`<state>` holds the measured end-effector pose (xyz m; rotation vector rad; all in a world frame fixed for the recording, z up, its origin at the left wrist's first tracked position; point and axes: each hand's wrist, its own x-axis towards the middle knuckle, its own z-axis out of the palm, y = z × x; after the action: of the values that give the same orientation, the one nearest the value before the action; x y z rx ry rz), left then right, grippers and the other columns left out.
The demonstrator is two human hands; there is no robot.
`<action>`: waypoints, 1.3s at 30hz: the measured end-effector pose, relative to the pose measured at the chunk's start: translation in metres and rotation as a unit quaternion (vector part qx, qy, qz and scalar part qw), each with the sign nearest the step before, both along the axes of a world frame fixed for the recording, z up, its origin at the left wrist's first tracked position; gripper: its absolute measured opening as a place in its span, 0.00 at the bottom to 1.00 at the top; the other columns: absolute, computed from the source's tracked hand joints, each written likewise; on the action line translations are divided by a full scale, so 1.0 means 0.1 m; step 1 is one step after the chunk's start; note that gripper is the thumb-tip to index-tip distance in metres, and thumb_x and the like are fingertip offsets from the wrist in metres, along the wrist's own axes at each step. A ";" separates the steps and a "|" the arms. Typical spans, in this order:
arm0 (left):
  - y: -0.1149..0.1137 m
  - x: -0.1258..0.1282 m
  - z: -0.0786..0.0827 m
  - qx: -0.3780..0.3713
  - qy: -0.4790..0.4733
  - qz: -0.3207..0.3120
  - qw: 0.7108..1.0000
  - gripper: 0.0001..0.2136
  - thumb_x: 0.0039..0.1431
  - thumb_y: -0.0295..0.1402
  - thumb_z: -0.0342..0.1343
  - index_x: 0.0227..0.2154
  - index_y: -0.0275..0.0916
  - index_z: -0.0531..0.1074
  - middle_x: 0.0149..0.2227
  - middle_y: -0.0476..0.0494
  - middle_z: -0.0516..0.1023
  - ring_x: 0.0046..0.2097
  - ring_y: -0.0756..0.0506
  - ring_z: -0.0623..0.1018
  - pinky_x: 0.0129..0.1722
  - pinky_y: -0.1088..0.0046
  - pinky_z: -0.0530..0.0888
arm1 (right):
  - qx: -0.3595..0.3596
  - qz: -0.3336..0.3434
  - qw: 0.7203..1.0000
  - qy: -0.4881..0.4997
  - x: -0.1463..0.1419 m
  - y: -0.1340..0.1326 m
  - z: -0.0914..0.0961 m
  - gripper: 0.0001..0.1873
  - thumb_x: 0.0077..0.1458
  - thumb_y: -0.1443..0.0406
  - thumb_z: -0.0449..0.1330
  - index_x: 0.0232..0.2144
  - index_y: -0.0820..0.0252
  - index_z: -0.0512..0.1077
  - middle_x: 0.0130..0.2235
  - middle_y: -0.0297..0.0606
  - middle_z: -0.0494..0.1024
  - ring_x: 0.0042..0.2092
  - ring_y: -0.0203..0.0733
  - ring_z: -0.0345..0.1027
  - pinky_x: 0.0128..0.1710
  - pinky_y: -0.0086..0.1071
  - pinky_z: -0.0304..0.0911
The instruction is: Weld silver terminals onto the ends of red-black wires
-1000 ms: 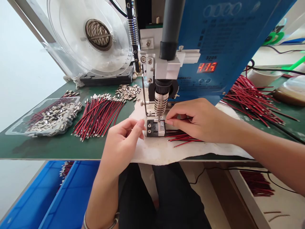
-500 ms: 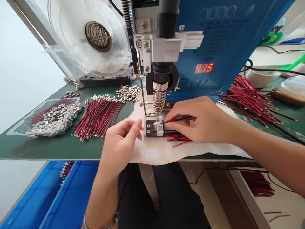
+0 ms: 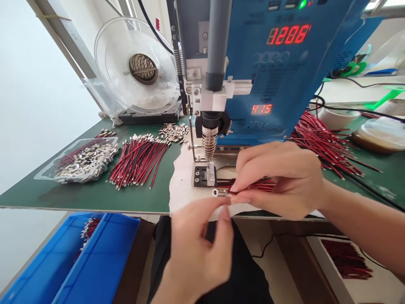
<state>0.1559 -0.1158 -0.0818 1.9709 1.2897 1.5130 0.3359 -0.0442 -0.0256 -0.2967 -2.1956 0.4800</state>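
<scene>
My right hand (image 3: 281, 177) pinches a red-and-black wire with a small silvery metal connector (image 3: 220, 192) on its end, just in front of the fixture. Just below the connector is my left hand (image 3: 201, 245), blurred by motion. Its thumb and index finger are apart, tips close to my right fingertips, with nothing visible between them. Behind the connector sits a small black fixture (image 3: 199, 177) with a clear block (image 3: 211, 174), under the coil-wrapped soldering iron (image 3: 210, 141). Red and black wires (image 3: 261, 185) lie beside the fixture, partly hidden by my right hand.
On the left stand a clear tray of metal connectors (image 3: 91, 162), a bundle of wires with connectors (image 3: 136, 162) and a connector pile (image 3: 174, 132). A blue machine (image 3: 272, 76) rises behind. More wires (image 3: 329, 143) lie right. Blue bins (image 3: 98, 257) sit below the table edge.
My right hand has drawn the wire out of the fixture and toward me, its connector now showing. My left hand has moved right, close to it. The camera view has shifted.
</scene>
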 end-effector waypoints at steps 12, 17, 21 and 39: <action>-0.19 0.30 -0.01 -0.048 -0.095 -0.031 0.994 0.18 0.63 0.26 0.56 0.19 0.38 0.58 0.18 0.55 0.52 0.21 0.55 0.53 0.19 0.75 0.53 | 0.051 -0.008 0.998 -0.042 -0.03 -0.06 -0.06 0.22 0.71 0.55 0.54 0.26 0.59 0.69 0.21 0.29 0.69 0.24 0.29 0.57 0.24 0.26 0.53; -0.09 -0.26 0.17 -0.152 -0.025 0.050 0.987 0.14 0.67 0.40 0.54 0.26 0.42 0.75 0.20 0.52 0.70 0.21 0.51 0.66 0.22 0.74 0.63 | 0.194 -0.117 0.971 -0.071 0.02 -0.01 -0.04 0.26 0.69 0.62 0.56 0.17 0.57 0.63 0.16 0.28 0.60 0.20 0.32 0.50 0.22 0.33 0.47; 0.32 -0.73 0.43 -0.219 0.174 0.148 0.948 0.17 0.65 0.43 0.47 0.28 0.43 0.76 0.22 0.50 0.75 0.23 0.47 0.70 0.27 0.70 0.66 | 0.252 -0.143 0.953 -0.088 0.08 0.12 -0.04 0.26 0.68 0.65 0.58 0.16 0.58 0.61 0.16 0.28 0.59 0.20 0.31 0.50 0.22 0.33 0.46; 1.22 -1.07 0.61 -0.255 0.609 0.173 0.731 0.25 0.66 0.42 0.37 0.37 0.41 0.81 0.47 0.32 0.85 0.50 0.28 0.82 0.44 0.57 0.74 | 0.104 -0.134 0.941 -0.294 0.22 0.39 -0.09 0.23 0.67 0.58 0.54 0.20 0.59 0.68 0.20 0.31 0.64 0.24 0.34 0.54 0.28 0.34 0.45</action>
<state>0.0486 0.0058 -0.0207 2.3306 2.2693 -0.3940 0.3581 -0.0054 -0.0342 -0.6833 -2.6964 -0.0072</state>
